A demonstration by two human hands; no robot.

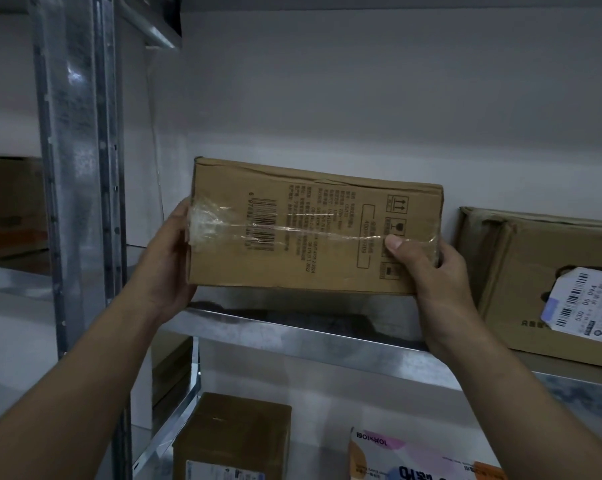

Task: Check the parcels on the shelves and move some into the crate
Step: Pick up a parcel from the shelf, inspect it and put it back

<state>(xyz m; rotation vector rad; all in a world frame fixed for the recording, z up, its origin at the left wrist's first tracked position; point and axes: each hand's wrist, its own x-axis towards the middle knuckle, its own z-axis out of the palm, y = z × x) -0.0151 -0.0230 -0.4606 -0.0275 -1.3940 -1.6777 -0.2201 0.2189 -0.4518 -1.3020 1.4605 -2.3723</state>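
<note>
While our left hand grips one end of the taped parcel and our right hand the other, holding it just above the shelf, we log: item under check (crate unseen), transfer pending, labelled box alongside apparently yet to do.

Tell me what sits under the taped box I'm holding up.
Directly beneath the taped box, held by left hand and right hand, is the metal shelf, in shadow. One level lower: a small brown parcel and a printed packet. The shelf hides the rest.
</note>
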